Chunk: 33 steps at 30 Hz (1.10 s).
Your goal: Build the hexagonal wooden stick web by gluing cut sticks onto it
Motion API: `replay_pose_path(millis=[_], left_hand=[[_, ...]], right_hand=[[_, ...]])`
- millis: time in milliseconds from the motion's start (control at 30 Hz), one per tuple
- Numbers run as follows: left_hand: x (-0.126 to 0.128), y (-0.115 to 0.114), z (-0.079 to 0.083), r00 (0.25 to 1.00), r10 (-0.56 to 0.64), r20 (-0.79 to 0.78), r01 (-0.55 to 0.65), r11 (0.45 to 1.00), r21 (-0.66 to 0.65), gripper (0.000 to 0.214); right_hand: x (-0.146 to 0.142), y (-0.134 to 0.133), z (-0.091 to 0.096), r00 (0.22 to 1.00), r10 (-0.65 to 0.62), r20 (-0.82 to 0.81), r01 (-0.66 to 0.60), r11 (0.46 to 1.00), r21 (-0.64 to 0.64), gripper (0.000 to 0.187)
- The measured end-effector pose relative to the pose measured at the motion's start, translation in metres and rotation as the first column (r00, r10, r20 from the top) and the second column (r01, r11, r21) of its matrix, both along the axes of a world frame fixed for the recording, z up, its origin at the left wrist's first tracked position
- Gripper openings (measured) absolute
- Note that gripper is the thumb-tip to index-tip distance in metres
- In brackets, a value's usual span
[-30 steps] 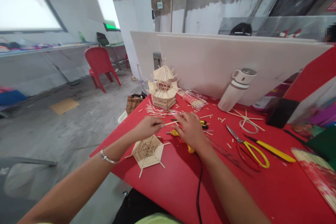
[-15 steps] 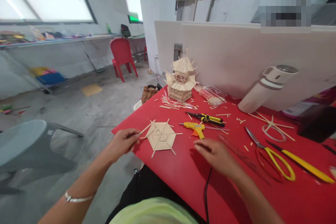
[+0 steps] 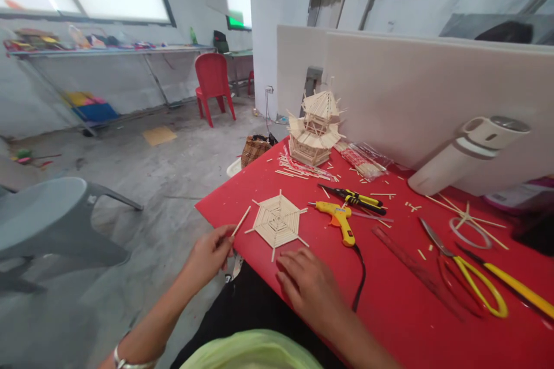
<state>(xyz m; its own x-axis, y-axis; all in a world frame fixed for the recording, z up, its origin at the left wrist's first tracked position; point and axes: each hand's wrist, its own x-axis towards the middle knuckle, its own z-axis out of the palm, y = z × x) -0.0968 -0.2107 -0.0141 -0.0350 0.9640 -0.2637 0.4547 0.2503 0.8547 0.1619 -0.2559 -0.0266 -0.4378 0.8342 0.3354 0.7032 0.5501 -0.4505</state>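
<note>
Between the fingertips of my left hand (image 3: 213,253) is a thin wooden stick (image 3: 241,221), tilted up and to the right over the table's edge. A flat hexagonal panel of sticks (image 3: 277,221), with stick ends jutting from its corners, lies just right of it. My right hand (image 3: 309,279) rests near the panel's lower right corner, fingers loosely bent and slightly apart, holding nothing visible. Beyond that hand a yellow hot glue gun (image 3: 337,219) lies on its side, its black cord running toward the front edge.
On the red table (image 3: 389,311) stand a stick pagoda model (image 3: 315,127) and a white flask (image 3: 470,153). Pliers (image 3: 357,199), scissors (image 3: 459,268), a yellow-handled cutter (image 3: 515,282), a red strip (image 3: 411,268) and packaged sticks (image 3: 363,160) lie about. A grey stool (image 3: 56,225) stands left.
My right hand has moved left from beside the glue gun to the panel's near side. The stick in my left hand has come away from the panel. The view has shifted slightly.
</note>
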Motion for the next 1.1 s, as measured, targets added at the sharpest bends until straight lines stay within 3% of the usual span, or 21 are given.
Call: replay_pose_path(millis=[100,233,333,467,667,867,1100], left_hand=[[-0.004,0.008,0.0,0.989,-0.029,-0.143,0.045,0.993,0.111,0.042],[-0.004,0.024,0.004,0.916,-0.03,-0.399,0.176,0.926,0.334,0.034],[0.001,0.039,0.009,0.84,-0.019,-0.542,0.234,0.915,0.33,0.036],[0.01,0.06,0.016,0.752,0.006,-0.659,0.271,0.908,0.318,0.035],[0.018,0.073,0.002,0.727,-0.032,-0.686,0.348,0.878,0.329,0.034],[0.021,0.065,-0.018,0.792,0.046,-0.608,0.249,0.886,0.391,0.033],[0.027,0.058,-0.013,0.773,0.065,-0.631,0.222,0.904,0.366,0.033]], right_hand=[[0.0,0.01,0.002,0.998,-0.064,0.009,0.063,0.992,0.112,0.016],[0.006,0.024,-0.004,0.986,-0.165,0.021,0.157,0.964,0.213,0.016],[0.008,0.028,-0.015,0.985,-0.17,0.004,0.166,0.963,0.214,0.02],[0.006,0.027,-0.025,0.985,-0.17,0.024,0.162,0.965,0.206,0.04],[0.003,0.029,-0.021,0.992,-0.116,0.052,0.108,0.984,0.144,0.04],[0.005,0.03,-0.02,0.995,-0.092,0.045,0.087,0.989,0.118,0.034],[0.005,0.03,-0.019,0.996,-0.08,0.031,0.077,0.992,0.103,0.035]])
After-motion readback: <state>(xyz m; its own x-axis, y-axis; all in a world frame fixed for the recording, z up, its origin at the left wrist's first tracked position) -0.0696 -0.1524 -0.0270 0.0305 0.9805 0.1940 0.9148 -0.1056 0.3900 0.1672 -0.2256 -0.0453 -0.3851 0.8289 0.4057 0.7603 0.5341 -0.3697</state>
